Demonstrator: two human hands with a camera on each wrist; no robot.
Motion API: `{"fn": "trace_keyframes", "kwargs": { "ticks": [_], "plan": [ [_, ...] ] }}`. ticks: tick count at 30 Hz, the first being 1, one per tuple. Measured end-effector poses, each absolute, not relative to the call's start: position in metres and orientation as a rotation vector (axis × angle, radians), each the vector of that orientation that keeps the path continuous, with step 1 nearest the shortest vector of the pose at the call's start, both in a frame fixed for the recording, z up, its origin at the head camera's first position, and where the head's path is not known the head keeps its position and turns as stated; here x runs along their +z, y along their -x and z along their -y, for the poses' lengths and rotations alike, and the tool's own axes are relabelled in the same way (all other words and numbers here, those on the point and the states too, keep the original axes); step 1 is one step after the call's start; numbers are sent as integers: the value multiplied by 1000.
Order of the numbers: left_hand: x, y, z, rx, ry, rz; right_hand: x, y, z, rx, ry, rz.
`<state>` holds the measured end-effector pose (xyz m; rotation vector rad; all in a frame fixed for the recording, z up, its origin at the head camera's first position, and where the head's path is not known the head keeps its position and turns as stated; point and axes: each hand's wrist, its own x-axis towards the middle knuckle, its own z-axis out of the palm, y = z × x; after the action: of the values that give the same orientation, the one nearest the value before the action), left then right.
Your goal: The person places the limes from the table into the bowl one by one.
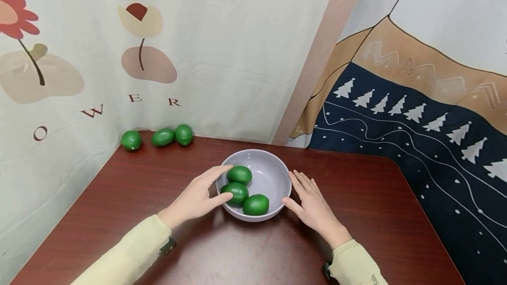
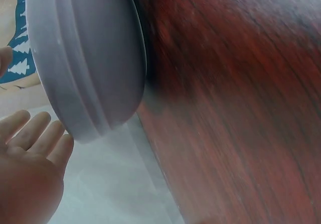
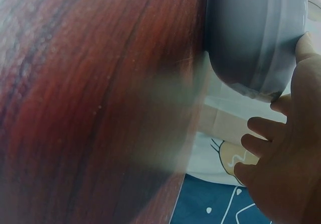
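Note:
A light purple-grey bowl (image 1: 275, 181) stands upright on the table, with a green lime (image 1: 240, 175), a second lime (image 1: 234, 194) and a third lime (image 1: 255, 205) inside, mostly toward its left. At the bowl's left side is my left hand (image 1: 196, 196), thumb and fingers spread apart at the rim. Opposite it, my right hand (image 1: 313, 206) lies against the right side with fingers extended. The left wrist view has the bowl's outer wall (image 2: 95, 58) beside the fingertips. In the right wrist view, the thumb touches the bowl wall (image 3: 256, 33) and the other fingers are slightly bent.
On the dark red wooden table (image 1: 245, 254), three more limes sit by the back left edge: one lime (image 1: 131, 140) at the corner, another lime (image 1: 163, 137) and a lime (image 1: 184, 134) side by side. A printed curtain (image 1: 229, 56) hangs behind, a dark patterned cloth (image 1: 356, 122) at right.

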<state>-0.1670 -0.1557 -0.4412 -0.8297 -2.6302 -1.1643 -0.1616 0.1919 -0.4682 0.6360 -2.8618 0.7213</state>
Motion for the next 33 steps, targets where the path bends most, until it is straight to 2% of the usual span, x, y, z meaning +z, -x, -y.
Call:
{"fn": "trace_keyframes", "kwargs": {
  "ticks": [33],
  "plan": [
    [-456, 170, 207, -998, 598, 2689, -468, 162, -193, 687, -631, 2863]
  ]
}}
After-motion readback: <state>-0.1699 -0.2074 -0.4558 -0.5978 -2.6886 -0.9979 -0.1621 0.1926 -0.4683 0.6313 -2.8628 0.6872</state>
